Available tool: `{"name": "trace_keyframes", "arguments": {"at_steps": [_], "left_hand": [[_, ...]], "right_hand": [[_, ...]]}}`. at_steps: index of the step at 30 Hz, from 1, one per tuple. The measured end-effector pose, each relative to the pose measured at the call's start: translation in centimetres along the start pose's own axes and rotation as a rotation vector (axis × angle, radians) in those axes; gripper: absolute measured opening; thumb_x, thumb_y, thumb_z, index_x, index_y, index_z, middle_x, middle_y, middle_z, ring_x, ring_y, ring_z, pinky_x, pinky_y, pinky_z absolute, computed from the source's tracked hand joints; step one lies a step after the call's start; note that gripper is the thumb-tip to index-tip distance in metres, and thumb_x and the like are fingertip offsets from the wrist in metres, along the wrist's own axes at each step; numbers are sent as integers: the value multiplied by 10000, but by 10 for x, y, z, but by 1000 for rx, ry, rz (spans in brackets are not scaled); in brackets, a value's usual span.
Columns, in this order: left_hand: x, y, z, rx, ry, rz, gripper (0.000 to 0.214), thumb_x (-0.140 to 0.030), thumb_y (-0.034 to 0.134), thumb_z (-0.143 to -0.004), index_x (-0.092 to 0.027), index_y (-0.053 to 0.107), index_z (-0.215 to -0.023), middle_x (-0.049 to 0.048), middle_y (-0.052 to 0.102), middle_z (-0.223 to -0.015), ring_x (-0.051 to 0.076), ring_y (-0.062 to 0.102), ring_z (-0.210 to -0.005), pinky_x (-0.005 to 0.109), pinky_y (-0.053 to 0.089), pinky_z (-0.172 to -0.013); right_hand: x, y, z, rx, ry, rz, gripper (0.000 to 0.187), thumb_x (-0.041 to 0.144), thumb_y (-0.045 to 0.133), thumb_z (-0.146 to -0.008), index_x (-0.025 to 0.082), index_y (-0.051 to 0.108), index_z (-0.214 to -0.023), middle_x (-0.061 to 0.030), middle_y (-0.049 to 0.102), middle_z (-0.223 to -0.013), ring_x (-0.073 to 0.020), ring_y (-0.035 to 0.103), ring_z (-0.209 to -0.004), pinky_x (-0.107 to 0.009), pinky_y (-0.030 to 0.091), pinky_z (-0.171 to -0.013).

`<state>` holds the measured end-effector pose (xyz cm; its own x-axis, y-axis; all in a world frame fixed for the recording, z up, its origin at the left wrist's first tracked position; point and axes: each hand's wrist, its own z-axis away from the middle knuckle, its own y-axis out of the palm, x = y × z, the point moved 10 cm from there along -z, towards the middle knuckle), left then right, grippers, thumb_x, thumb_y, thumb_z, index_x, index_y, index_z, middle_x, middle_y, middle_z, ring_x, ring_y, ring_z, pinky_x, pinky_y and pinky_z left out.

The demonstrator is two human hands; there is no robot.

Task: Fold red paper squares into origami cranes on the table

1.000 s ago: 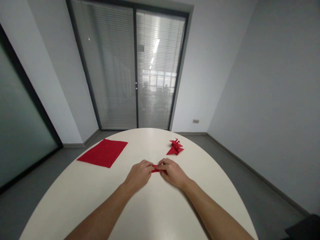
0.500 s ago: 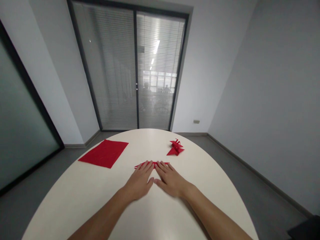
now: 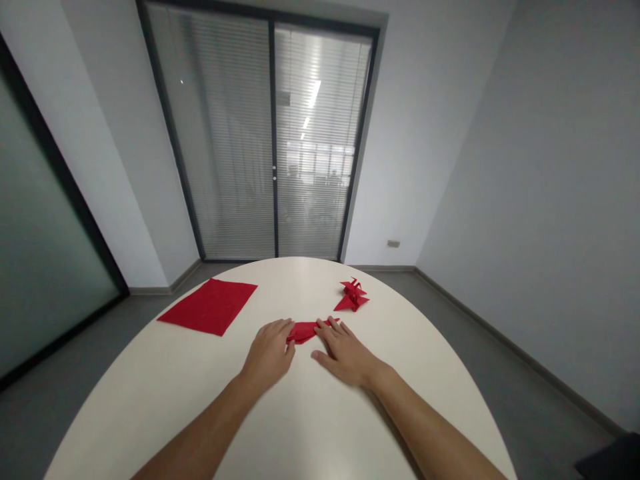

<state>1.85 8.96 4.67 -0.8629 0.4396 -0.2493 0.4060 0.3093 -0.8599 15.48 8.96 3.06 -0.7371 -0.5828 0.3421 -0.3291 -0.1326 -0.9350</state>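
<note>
A folded piece of red paper (image 3: pixel 303 331) lies on the white table in front of me, between my two hands. My left hand (image 3: pixel 267 349) is closed on its left end, thumb on the near side and fingers over the far side. With fingers stretched out, my right hand (image 3: pixel 347 353) rests its fingertips on the paper's right end, the thumb apart from it. Both ends of the paper are partly hidden under my fingers.
A flat red sheet of paper (image 3: pixel 213 305) lies at the left of the round white table (image 3: pixel 300 427). Red folded paper cranes (image 3: pixel 353 297) sit near the far right edge. Beyond the table stand a glass partition with blinds (image 3: pixel 230 147) and grey walls.
My left hand has shifted left and gone from lying flat to gripping the paper's left end. My right hand has moved slightly right. More of the paper's middle now shows.
</note>
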Motion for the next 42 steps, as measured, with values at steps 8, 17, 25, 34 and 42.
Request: {"name": "trace_keyframes", "arguments": {"at_steps": [8,17,25,34,42], "left_hand": [[-18,0,3,19,133,80,348,-163,538,-879,-193,678,-1196,108,610,-1371,274,560,-1251,461,468,-1061],[-34,-9,5,71,175,104,295,-174,531,-886,-210,693,-1129,71,703,-1178,247,601,-1109,407,503,-980],[-30,-12,1,16,145,9,263,-213,559,-891,-177,676,-1124,116,656,-1218,298,553,-1141,467,473,-956],[-28,0,1,57,184,33,293,-145,523,-900,-201,678,-1143,88,703,-1136,263,626,-1051,460,476,-968],[-22,6,2,92,164,183,221,-150,541,-915,-196,686,-1074,91,709,-1200,256,614,-1183,425,468,-1047]], "right_hand": [[-4,0,-2,-26,0,9,701,555,429,-974,100,373,-1504,-177,327,-1582,-350,221,-1488,-521,162,-1209],[-1,-17,-2,-161,19,35,446,409,481,-983,172,572,-1349,-153,518,-1460,-296,450,-1345,-493,298,-1119],[6,-33,-2,-279,-95,27,272,303,665,-865,193,704,-1111,-98,685,-1039,-253,589,-1031,-411,425,-971],[31,-34,-1,-203,-266,-20,160,117,565,-847,183,711,-847,-51,718,-868,-204,620,-881,-343,451,-901],[20,-32,3,-177,-278,-115,416,56,549,-839,240,692,-1184,-62,718,-1022,-214,608,-1001,-346,476,-921]]}}
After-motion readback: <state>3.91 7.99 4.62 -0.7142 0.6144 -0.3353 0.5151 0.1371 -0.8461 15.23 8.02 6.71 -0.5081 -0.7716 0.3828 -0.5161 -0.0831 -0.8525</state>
